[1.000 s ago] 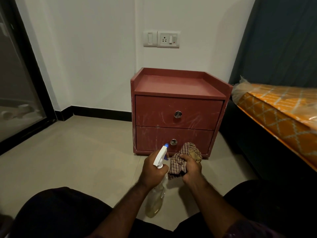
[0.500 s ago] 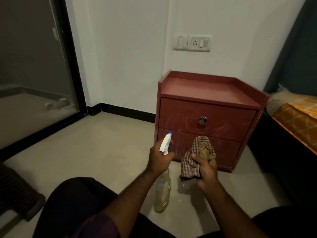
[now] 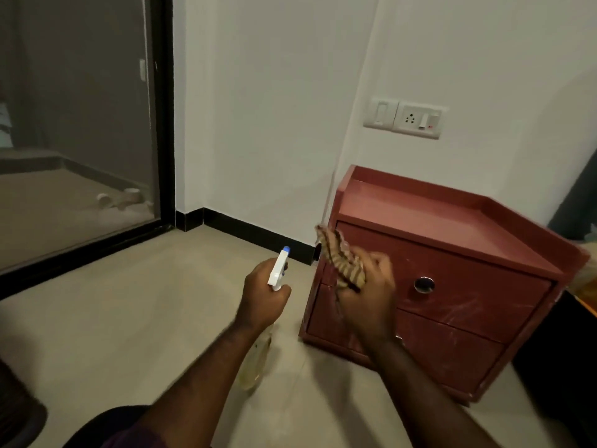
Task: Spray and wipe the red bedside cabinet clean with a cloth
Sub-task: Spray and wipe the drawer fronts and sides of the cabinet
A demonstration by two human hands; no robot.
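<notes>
Presumably pre-spray: your left hand grips spray bottle beside cabinet, right hand clutches cloth at its front; aim nozzle there next.

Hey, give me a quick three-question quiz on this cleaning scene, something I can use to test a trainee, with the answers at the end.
1. Fill in: the red cabinet shows ___ drawers on its front.
2. True or false: the left hand grips the spray bottle.
3. Pick one: the checked cloth is A) lying on the cabinet top, B) gripped in the right hand, C) stuffed into an open drawer.

Key: 1 two; 2 true; 3 B.
</notes>
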